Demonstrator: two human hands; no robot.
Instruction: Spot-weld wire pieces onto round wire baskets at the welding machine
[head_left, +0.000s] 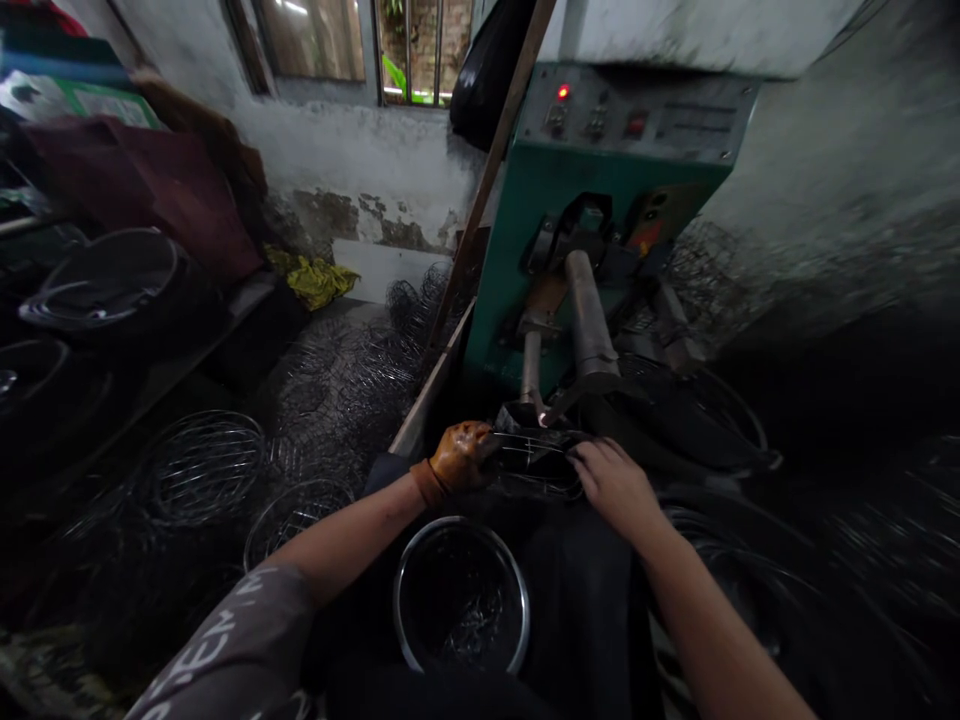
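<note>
My left hand (463,456), in a brown glove, is closed on the left side of a dark wire-mesh piece (536,462). My bare right hand (613,482) grips the same piece on its right side, fingers curled over its edge. The piece sits under the metal arms (589,320) of a green welding machine (577,200), and a small bright spark (541,420) glows where the arm tip meets the wire. A round metal ring with mesh inside (460,600) lies below my hands, near my lap.
Wire baskets (199,465) and mesh pieces are piled on the floor at the left. More dark wire parts (750,560) lie at the right. A wooden stick (487,180) leans against the machine. Dark round pans (105,280) stand on a shelf at far left.
</note>
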